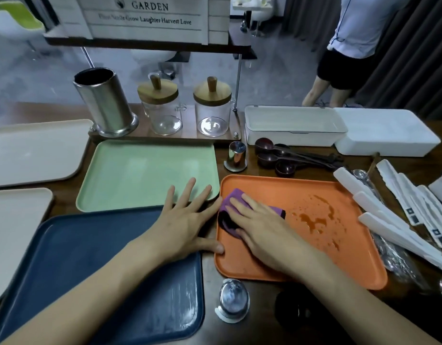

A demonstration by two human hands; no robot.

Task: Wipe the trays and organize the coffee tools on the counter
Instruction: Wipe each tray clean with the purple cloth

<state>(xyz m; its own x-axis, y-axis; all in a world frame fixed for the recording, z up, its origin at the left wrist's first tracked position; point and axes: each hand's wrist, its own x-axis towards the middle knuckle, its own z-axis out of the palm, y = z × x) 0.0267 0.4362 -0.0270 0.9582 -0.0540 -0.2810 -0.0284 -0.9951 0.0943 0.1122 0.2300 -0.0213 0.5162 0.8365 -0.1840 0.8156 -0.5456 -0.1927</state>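
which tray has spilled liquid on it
The orange tray: reddish-brown drops lie on it beside the purple cloth. The green tray, blue tray and beige trays show none.

Narrow bare counter (210,275) between blue tray (102,257) and orange tray (277,190); hemmed ahead by green tray (140,175), blocked nearer by steel cup (233,298).

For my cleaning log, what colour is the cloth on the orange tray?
The cloth is purple with a black edge; head view.

Head-worn wide-angle view, facing forward and down, close above counter (261,327); single view.
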